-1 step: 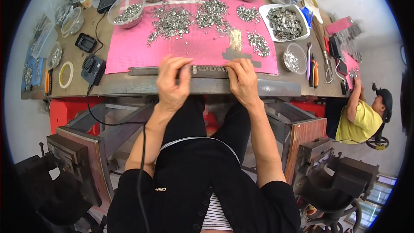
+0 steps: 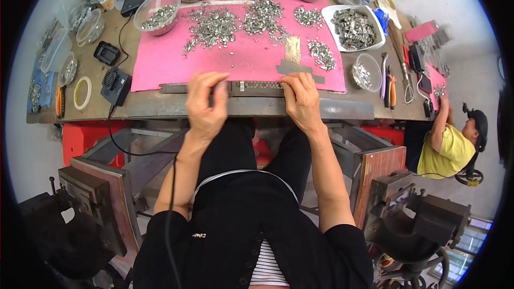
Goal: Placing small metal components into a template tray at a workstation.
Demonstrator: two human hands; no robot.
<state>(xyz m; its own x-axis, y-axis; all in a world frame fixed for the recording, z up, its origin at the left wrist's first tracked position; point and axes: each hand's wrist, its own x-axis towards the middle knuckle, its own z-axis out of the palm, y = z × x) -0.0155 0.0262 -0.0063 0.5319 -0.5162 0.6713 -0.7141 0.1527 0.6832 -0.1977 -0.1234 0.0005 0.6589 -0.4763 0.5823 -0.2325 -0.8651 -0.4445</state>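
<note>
A long, narrow metal bar lies along the bench's front edge, with a row of small metal pieces on its right part. One brighter small piece stands at the left end of that row. My left hand hovers by the bar, left of the bright piece, fingers curled and thumb apart; it is slightly blurred and nothing shows in it. My right hand is closed in a pinch at the row's right end, its fingertips hiding what they hold. Flat grey strips lie just beyond it.
Piles of small metal parts cover the pink mat. Plastic tubs and a white tray of parts stand around it. Pliers lie right, a tape roll left. A co-worker in a yellow shirt sits at far right.
My left hand has shifted a little left, away from the bright piece, and the cable by my left arm has swung slightly left. My right hand stays in place.
</note>
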